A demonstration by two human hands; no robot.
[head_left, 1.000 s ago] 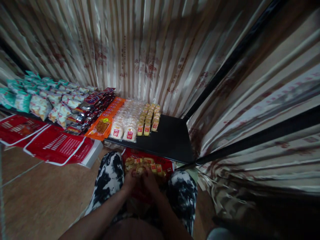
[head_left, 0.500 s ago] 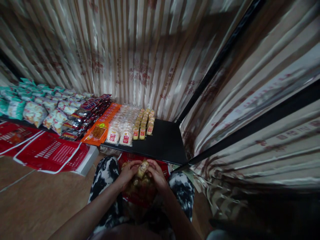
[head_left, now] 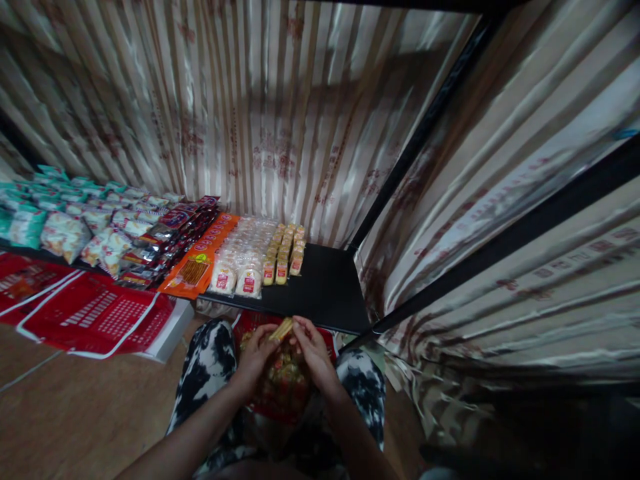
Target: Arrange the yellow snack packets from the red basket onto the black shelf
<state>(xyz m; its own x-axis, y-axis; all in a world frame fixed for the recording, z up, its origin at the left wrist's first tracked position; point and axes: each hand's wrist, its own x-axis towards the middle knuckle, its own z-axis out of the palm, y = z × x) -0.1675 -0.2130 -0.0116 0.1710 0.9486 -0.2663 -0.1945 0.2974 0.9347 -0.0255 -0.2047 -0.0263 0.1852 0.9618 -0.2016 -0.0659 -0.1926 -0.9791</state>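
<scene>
Both my hands meet above a red basket (head_left: 325, 341) between my knees. My left hand (head_left: 256, 353) and my right hand (head_left: 313, 347) are closed together on a small yellow snack packet (head_left: 281, 329), lifted just above a heap of similar yellow and red packets (head_left: 281, 377) in the basket. Ahead, rows of the same yellow packets (head_left: 285, 252) stand on a low black shelf (head_left: 325, 293), beside white bagged buns (head_left: 240, 267).
An orange packet stack (head_left: 200, 260), dark red packets (head_left: 173, 230) and green and white bags (head_left: 60, 220) fill the shelf's left part. Red baskets (head_left: 95, 317) lie on the wooden floor at left. Striped curtain (head_left: 280, 113) hangs behind and to the right.
My hands came up out of the basket holding a yellow packet and raised it toward the shelf edge. The view tilted slightly upward.
</scene>
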